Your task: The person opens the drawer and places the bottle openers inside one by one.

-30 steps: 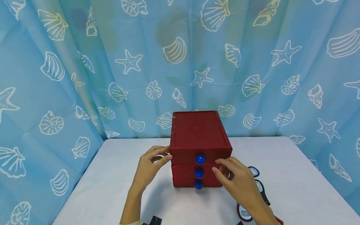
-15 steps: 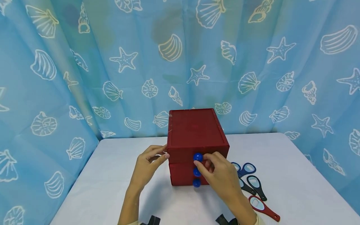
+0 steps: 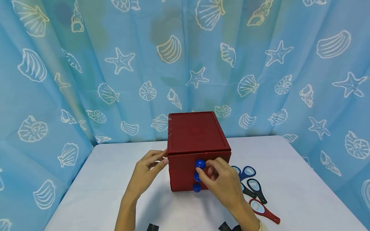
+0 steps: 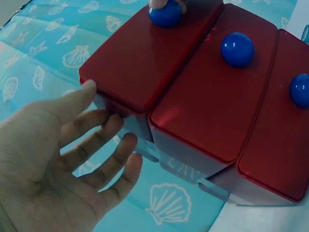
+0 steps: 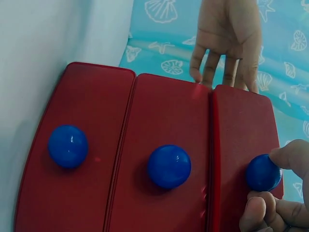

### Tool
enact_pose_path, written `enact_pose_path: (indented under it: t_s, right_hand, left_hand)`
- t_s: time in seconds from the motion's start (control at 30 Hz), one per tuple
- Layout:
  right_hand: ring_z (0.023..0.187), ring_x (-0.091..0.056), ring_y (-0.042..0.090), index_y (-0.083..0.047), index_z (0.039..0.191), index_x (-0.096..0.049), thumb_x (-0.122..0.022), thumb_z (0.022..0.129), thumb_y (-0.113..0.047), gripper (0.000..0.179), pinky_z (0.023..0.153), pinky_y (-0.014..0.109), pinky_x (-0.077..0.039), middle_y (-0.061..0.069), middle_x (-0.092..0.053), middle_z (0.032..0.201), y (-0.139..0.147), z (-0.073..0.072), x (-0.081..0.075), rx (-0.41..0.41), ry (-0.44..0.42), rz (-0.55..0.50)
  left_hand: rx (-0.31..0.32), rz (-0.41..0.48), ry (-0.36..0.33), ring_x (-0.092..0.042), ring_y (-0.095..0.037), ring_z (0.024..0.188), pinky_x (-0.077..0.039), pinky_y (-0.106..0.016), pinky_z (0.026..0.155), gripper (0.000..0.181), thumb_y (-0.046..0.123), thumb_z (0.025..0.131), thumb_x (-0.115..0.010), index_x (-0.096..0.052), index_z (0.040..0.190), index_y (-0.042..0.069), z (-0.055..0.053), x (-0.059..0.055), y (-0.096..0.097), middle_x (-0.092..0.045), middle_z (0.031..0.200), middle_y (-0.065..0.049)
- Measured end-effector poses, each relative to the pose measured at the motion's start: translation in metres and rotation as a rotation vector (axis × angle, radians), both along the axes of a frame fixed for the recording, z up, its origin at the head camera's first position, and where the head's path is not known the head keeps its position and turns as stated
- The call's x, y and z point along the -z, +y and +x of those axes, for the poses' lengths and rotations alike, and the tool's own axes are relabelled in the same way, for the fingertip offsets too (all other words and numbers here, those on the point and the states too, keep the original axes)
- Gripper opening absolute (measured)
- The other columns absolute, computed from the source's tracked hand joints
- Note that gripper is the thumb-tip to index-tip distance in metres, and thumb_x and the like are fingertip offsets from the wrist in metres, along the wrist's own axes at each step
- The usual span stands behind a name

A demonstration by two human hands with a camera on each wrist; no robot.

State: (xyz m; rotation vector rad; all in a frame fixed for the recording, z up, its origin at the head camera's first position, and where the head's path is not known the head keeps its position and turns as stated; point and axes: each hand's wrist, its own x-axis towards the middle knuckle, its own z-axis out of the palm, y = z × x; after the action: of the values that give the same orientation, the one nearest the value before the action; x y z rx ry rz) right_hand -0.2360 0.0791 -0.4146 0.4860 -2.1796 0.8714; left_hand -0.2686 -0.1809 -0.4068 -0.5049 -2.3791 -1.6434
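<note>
My right hand [image 3: 224,181] pinches the blue top knob [image 3: 200,164] of a red cabinet [image 3: 196,131] with three drawers, thumb on one side and fingers on the other. The top drawer [image 5: 241,116] stands a little proud of the middle drawer [image 5: 164,111] in the right wrist view. A narrow gap shows above its front in the head view. At the cabinet's left front edge, my left hand [image 3: 148,170] has its thumb at the top drawer's corner and relaxed fingers along the side. Blue knobs also sit on the middle drawer and the bottom drawer [image 4: 280,130].
Right of the cabinet lie several handled things with oval rings, among them a blue one [image 3: 247,172], a black one [image 3: 257,190] and a red one [image 3: 261,210]. They rest on a white tabletop [image 3: 115,166]. A blue shell-patterned curtain [image 3: 138,64] hangs behind it.
My right hand has reached left from beside the cabinet front and taken hold of the top knob. The top drawer has come slightly outward. My left hand has stayed at the left edge.
</note>
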Motion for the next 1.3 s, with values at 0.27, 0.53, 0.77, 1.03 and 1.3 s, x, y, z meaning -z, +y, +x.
enact_pose_path:
  t_s: [0.27, 0.53, 0.77, 1.03, 1.3]
  right_hand:
    - [0.059, -0.048, 0.0, -0.013, 0.081, -0.07, -0.089, 0.076, -0.015, 0.02, 0.051, 0.015, -0.046, -0.01, -0.051, 0.07, -0.003, 0.008, -0.002, 0.046, 0.015, 0.038]
    - [0.06, -0.048, 0.003, -0.006, 0.091, -0.074, -0.09, 0.076, -0.022, 0.027, 0.051, 0.015, -0.046, -0.007, -0.051, 0.072, -0.006, 0.007, 0.0, 0.065, -0.029, 0.052]
    - [0.059, -0.048, 0.0, -0.009, 0.089, -0.074, -0.09, 0.075, -0.018, 0.024, 0.052, 0.015, -0.047, -0.009, -0.051, 0.072, -0.005, 0.016, 0.0, 0.031, -0.011, 0.008]
    - [0.062, -0.049, 0.001, -0.01, 0.09, -0.073, -0.091, 0.074, -0.018, 0.025, 0.053, 0.017, -0.049, -0.011, -0.05, 0.074, -0.002, 0.029, 0.0, -0.013, -0.017, -0.018]
    - [0.062, -0.049, 0.0, -0.01, 0.092, -0.074, -0.092, 0.073, -0.02, 0.028, 0.052, 0.019, -0.05, -0.013, -0.051, 0.074, 0.0, 0.041, 0.0, 0.009, -0.049, -0.022]
  left_hand:
    - [-0.016, 0.002, 0.035, -0.058, -0.009, 0.112, -0.052, -0.033, 0.093, 0.038, 0.041, 0.098, -0.064, -0.067, 0.133, 0.025, -0.001, 0.001, 0.0, -0.062, 0.121, 0.012]
    - [-0.048, 0.02, 0.039, -0.058, -0.01, 0.111, -0.052, -0.031, 0.093, 0.037, 0.04, 0.097, -0.065, -0.068, 0.13, 0.024, 0.001, 0.005, 0.001, -0.063, 0.119, 0.012]
    - [-0.042, -0.002, 0.073, -0.058, -0.012, 0.111, -0.053, -0.032, 0.092, 0.038, 0.039, 0.098, -0.065, -0.068, 0.131, 0.022, 0.0, 0.003, 0.002, -0.064, 0.119, 0.01]
    - [-0.037, 0.007, 0.071, -0.059, -0.011, 0.109, -0.053, -0.031, 0.091, 0.035, 0.036, 0.097, -0.066, -0.069, 0.13, 0.023, 0.0, 0.001, 0.003, -0.064, 0.117, 0.01]
    - [-0.047, -0.004, 0.054, -0.061, -0.009, 0.109, -0.053, -0.035, 0.093, 0.036, 0.039, 0.097, -0.066, -0.069, 0.13, 0.026, 0.001, -0.001, 0.003, -0.064, 0.117, 0.012]
